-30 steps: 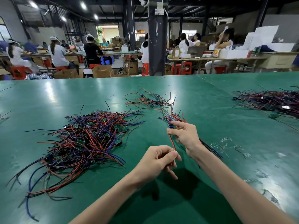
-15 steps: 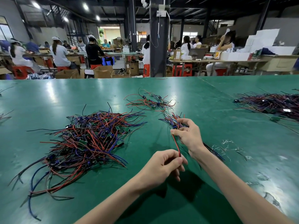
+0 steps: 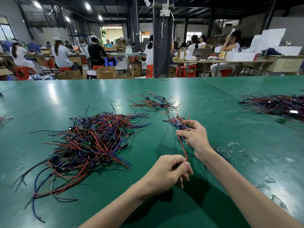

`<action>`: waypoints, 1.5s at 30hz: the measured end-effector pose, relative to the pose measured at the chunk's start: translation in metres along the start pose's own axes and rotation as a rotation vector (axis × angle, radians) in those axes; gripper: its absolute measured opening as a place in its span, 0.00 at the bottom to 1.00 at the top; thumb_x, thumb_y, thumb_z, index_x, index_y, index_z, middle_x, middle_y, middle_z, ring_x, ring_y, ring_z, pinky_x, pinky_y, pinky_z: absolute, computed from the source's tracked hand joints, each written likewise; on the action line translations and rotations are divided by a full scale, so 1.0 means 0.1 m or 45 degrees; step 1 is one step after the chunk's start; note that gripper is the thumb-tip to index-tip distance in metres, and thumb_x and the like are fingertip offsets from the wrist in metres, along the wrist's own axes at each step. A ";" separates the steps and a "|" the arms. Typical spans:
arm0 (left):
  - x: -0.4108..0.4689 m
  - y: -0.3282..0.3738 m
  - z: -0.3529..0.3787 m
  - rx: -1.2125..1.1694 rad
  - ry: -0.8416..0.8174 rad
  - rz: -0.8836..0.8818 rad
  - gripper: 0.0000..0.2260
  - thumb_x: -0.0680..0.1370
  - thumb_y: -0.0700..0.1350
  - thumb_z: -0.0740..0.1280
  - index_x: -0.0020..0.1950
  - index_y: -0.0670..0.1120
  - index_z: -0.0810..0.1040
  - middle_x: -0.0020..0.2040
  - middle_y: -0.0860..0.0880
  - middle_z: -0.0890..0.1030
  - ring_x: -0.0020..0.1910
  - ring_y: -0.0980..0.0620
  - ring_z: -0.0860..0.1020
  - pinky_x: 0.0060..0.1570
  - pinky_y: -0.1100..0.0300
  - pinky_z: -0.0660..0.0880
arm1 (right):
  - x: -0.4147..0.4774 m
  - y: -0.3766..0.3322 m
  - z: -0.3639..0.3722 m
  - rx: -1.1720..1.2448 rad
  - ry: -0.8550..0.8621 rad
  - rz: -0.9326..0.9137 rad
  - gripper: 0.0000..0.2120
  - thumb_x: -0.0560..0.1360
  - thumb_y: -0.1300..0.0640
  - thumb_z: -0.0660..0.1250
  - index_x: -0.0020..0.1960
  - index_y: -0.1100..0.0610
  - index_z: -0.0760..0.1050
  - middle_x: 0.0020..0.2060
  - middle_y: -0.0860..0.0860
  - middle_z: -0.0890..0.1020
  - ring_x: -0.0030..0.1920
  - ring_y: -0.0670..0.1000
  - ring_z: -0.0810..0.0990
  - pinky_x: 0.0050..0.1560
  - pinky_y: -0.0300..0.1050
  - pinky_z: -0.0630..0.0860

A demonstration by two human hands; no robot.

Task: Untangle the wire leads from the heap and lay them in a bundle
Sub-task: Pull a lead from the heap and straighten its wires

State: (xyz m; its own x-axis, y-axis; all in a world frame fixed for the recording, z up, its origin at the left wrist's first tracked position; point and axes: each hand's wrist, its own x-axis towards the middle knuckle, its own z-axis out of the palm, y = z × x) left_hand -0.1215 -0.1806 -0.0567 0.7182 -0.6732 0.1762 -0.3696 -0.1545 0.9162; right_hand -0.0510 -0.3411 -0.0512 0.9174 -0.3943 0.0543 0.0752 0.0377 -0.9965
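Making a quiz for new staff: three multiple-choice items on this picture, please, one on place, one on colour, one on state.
1. From the left hand and right hand, the big heap lies: A) to the left B) to the right C) beneath them.
2. The wire stretched between them is: A) yellow B) red C) white.
3. The left hand is: A) lying flat B) holding a box C) pinching the wire's end.
A, the big heap sits left of both; B, the taut wire shows red; C, thumb and finger close on it.
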 end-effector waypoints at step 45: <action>0.12 -0.18 -0.34 1.086 0.610 0.112 0.12 0.81 0.44 0.56 0.59 0.46 0.76 0.51 0.49 0.82 0.50 0.47 0.78 0.48 0.52 0.75 | 0.02 0.00 -0.17 -1.469 0.284 -0.720 0.14 0.78 0.55 0.63 0.61 0.59 0.71 0.50 0.59 0.81 0.44 0.63 0.80 0.38 0.49 0.70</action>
State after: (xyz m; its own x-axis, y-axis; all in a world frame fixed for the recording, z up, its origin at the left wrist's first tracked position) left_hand -0.0857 -0.1614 -0.0591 0.7613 -0.3718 0.5312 -0.5997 -0.7154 0.3586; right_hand -0.0563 -0.3575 -0.0524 0.7766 -0.2430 0.5812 -0.0517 -0.9441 -0.3256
